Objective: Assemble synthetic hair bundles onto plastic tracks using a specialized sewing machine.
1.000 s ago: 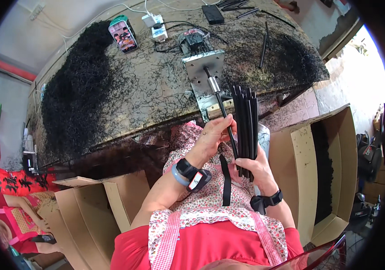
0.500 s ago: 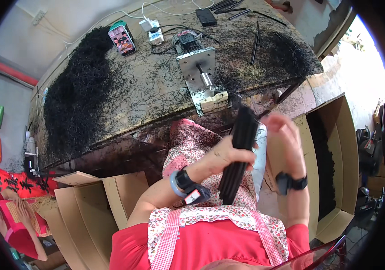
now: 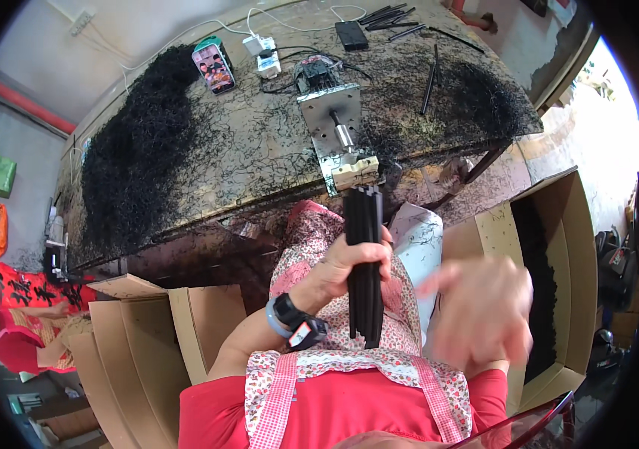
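Swinging off the slant seen half a second ago, the bundle of black rods [image 3: 364,307] now stands almost straight up and down in the left hand [image 3: 343,260], and down comes the right hand [image 3: 484,310] too, lower and closer to the body. Biggest of all, the workbench [image 3: 252,142] sweeps across the top, littered with thin dark strands. Off to the right gapes a cardboard box [image 3: 499,236] with a dark mass inside; over on the left stands another carton [image 3: 200,329]. Heaped along the bench's left side sits a pile of black strands [image 3: 136,142]. Next comes the wearer's floral apron [image 3: 342,361], worn over a red shirt [image 3: 349,408]. And the rods? Right in front of that apron, upper ends near the bench's front edge, left fingers and thumb clamped firmly around the middle. Over by the box, well apart from the rods, the right hand is one big smear; whether its fingers are spread or together, one cannot tell. Up on the bench, a metal plate [image 3: 327,108] stands before a small motor [image 3: 315,75]. Smaller still: a phone with a lit screen [image 3: 214,69], a pale wooden block [image 3: 355,172] at the front edge and, smallest, a shiny metal sleeve [image 3: 344,136] on the motor's shaft.
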Tool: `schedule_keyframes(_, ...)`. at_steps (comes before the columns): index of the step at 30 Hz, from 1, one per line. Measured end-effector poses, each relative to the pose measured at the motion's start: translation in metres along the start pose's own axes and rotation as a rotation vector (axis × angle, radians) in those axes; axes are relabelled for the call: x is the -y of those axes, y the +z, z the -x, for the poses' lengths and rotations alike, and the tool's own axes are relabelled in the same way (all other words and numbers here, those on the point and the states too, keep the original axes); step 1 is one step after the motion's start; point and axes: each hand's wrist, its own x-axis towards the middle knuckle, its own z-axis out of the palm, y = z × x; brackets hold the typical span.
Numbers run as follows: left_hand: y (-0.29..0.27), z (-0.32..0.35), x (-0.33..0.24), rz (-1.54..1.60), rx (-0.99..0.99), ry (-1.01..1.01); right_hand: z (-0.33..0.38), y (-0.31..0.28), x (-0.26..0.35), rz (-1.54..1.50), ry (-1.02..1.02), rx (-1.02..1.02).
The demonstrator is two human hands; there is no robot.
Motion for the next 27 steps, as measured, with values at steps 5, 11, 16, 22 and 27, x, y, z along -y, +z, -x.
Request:
schedule_keyframes(5, -0.014, 0.004, -0.003, 0.150, -0.061, 0.105, -0.025, 0.037, 0.008, -0.456, -0.163, 0.037)
schedule_keyframes(11, -0.015, 0.007, 0.002, 0.213, -0.130, 0.103, -0.036, 0.034, 0.023, -0.610, -0.078, 0.136)
schedule_keyframes(16, -0.013, 0.009, -0.001, 0.215, -0.136, 0.117, -0.031, 0.045, 0.013, -0.722, -0.208, 0.030)
schedule_keyframes(22, -0.012, 0.012, -0.007, 0.237, -0.151, 0.174, -0.031, 0.043, 0.020, -0.720, -0.190, 0.003)
schedule_keyframes(27, -0.013, 0.013, -0.009, 0.238, -0.183, 0.186, -0.037, 0.035, 0.019, -0.695, -0.174, 0.132)
